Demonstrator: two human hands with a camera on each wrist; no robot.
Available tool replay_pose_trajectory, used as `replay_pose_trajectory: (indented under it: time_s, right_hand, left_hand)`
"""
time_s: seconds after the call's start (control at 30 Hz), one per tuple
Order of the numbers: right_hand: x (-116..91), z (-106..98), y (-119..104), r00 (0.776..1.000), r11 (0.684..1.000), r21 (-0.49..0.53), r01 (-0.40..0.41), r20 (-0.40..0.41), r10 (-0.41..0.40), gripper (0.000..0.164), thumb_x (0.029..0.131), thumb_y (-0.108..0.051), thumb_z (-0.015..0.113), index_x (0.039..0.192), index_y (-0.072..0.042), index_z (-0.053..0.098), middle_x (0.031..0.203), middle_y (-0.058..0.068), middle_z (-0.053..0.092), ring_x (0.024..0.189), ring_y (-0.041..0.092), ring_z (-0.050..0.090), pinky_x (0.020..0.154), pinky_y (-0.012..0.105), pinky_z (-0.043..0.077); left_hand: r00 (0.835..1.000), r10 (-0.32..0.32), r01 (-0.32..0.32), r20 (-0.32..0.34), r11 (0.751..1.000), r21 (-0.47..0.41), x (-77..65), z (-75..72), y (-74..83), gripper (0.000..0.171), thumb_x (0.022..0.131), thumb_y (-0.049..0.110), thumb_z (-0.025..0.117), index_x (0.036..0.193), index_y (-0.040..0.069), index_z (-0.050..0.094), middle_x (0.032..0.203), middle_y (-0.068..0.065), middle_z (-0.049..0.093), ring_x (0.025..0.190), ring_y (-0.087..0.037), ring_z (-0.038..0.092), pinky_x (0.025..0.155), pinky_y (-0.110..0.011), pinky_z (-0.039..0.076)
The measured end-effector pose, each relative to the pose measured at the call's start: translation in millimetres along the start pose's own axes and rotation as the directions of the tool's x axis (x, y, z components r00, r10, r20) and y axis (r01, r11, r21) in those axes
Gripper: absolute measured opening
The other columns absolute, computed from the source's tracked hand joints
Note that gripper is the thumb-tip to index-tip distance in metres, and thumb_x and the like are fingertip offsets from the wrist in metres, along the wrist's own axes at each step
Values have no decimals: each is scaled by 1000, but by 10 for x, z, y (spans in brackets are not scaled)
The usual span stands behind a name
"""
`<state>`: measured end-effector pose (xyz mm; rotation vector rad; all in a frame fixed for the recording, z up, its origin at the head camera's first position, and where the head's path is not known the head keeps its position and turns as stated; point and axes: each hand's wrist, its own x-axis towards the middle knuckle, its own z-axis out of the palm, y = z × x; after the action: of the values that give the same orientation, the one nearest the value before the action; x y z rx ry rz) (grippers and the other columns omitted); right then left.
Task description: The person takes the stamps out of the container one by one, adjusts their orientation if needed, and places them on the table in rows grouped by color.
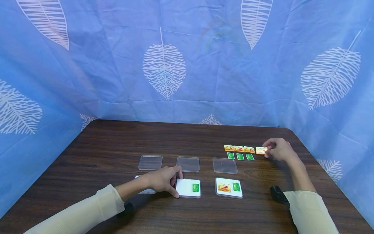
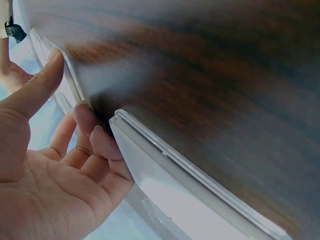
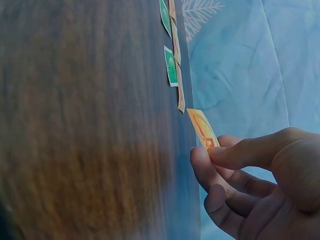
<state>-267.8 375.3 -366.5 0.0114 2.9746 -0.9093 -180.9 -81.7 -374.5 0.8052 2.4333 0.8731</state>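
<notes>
My right hand [image 1: 280, 150] pinches an orange-yellow stamp [image 1: 260, 150] between thumb and fingertips; the right wrist view shows this stamp [image 3: 202, 129] held up by its end. To its left lie a row of similar orange stamps [image 1: 239, 149] and a row of small green stamps [image 1: 240, 156]. My left hand [image 1: 163, 179] grips the left end of a white card in a clear case [image 1: 185, 188], thumb at the near edge and fingers at the far edge. A green stamp [image 1: 195, 188] sits on that card's right side. In the left wrist view, the thumb [image 2: 52, 72] lies along the case edge.
Right of the held case lies another white card [image 1: 229, 192] bearing an orange and a green stamp. A third white card [image 1: 147, 191] is partly hidden under my left wrist. Three clear lids [image 1: 188, 164] lie in a row behind, on the dark wood table [image 1: 163, 136].
</notes>
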Motion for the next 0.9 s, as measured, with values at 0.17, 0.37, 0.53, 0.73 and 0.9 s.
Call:
replay_pose_trajectory:
  time_s: [0.17, 0.37, 0.53, 0.73, 0.9]
  right_hand:
    - [5, -3, 18, 1000, 1000, 7, 14, -1, -14, 25, 87, 12, 69, 111, 12, 66, 92, 19, 64, 79, 26, 63, 66, 34, 49]
    - [18, -4, 24, 1000, 1000, 12, 7, 8, -7, 27, 85, 12, 70, 112, 12, 66, 90, 17, 62, 78, 26, 60, 62, 35, 49]
    - [30, 1, 31, 1000, 999, 32, -16, 26, 15, 26, 88, 15, 62, 114, 15, 65, 84, 13, 61, 72, 18, 68, 60, 34, 50]
    - [28, 2, 34, 1000, 999, 42, -17, 24, 16, 26, 92, 12, 56, 117, 16, 62, 83, 13, 63, 71, 18, 71, 58, 34, 51]
    - [20, 0, 38, 1000, 1000, 25, 0, 7, -1, 25, 92, 9, 58, 116, 17, 61, 83, 14, 67, 71, 20, 73, 63, 36, 56]
  left_hand:
    - [1000, -2, 2, 0, 1000, 4, -1, 4, -2, 44, 80, 7, 90, 109, 9, 57, 80, -2, 56, 69, -11, 48, 63, -23, 39]
    - [1000, 1, -1, -2, 1000, 10, -5, 7, -4, 44, 80, 8, 90, 109, 9, 57, 80, -2, 56, 69, -11, 48, 62, -23, 38]
    - [1000, 3, -3, -2, 1000, 9, -2, 6, -11, 44, 80, 8, 90, 109, 9, 57, 80, -2, 56, 69, -11, 47, 62, -23, 38]
    - [1000, 8, -8, 1, 1000, 1, 1, 5, -16, 44, 80, 7, 89, 109, 8, 57, 79, -2, 56, 68, -10, 48, 62, -22, 38]
    - [1000, 1, -1, 6, 1000, 7, 1, -2, -5, 44, 81, 8, 89, 110, 9, 56, 80, -2, 56, 69, -11, 48, 62, -23, 38]
